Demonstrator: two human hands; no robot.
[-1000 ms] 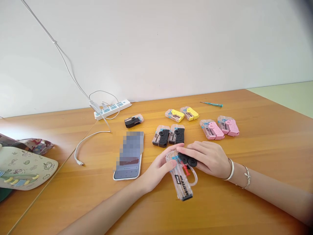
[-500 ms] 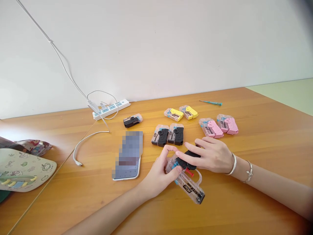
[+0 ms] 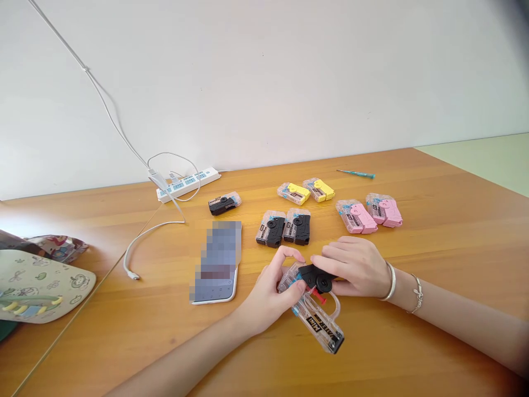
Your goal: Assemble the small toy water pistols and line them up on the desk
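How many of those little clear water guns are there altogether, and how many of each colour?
Black mini water guns: 4, counting the held gun between the left hand and right hand
Yellow mini water guns: 2
Pink mini water guns: 2
Total: 8

The hands (image 3: 273,292) hide part of the clear water gun (image 3: 318,322); the phone screen (image 3: 217,259) is pixelated

You're facing a white wall (image 3: 264,71) with a white cable (image 3: 111,113) running down it, behind an orange-brown wooden table (image 3: 124,342). A pale green surface (image 3: 479,160) shows past the table's far right corner.
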